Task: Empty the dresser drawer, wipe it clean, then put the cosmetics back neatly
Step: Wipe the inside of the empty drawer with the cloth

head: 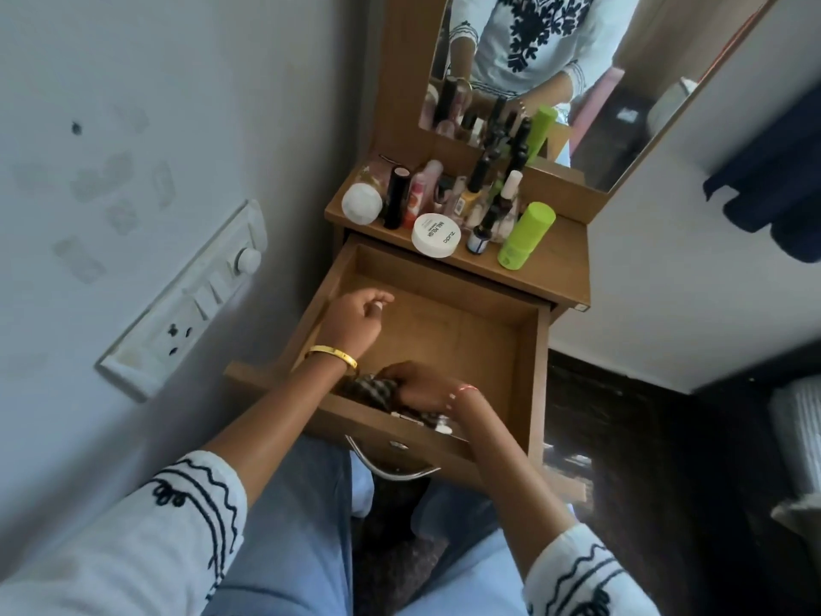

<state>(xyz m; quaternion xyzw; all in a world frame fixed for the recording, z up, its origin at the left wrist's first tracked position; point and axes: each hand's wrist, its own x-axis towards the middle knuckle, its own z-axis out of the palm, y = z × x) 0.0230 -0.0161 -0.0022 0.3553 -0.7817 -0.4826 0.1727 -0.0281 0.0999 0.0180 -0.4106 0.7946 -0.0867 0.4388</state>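
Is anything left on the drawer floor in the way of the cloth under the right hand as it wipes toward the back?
Nothing visible. The right hand grips the dark checked cloth at the front of the open wooden drawer; the floor beyond looks bare. The left hand hovers over the back left.

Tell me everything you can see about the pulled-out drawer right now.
The drawer is a brown, wood-look box pulled well out from under the dresser top, with a curved metal handle on its front. Most of its floor is bare. Near the front wall, the right hand grips a dark checked cloth inside it, and a few small items lie beside that, too hidden to identify. The left hand hovers over the left side with loosely curled fingers, holding nothing.
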